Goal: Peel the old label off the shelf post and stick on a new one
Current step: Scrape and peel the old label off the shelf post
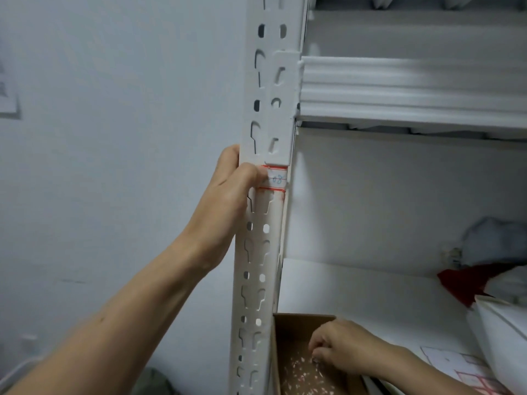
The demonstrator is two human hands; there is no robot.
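A white slotted shelf post (pixel 263 252) runs up the middle of the view. A white label (pixel 276 178) with red border lines and blue handwriting is stuck on it at mid-height. My left hand (pixel 231 189) grips the post from the left, its thumb pressing on the label's left part. My right hand (pixel 339 349) is low down inside a cardboard box (pixel 288 332), fingers curled and pinching a small white scrap over a litter of torn label bits (pixel 302 377).
White shelves (pixel 399 89) extend right of the post. A sheet of red-bordered labels (pixel 467 369) lies on the lower shelf at the bottom right. A red cloth (pixel 467 283) and white bundles sit at the far right. A plain wall is on the left.
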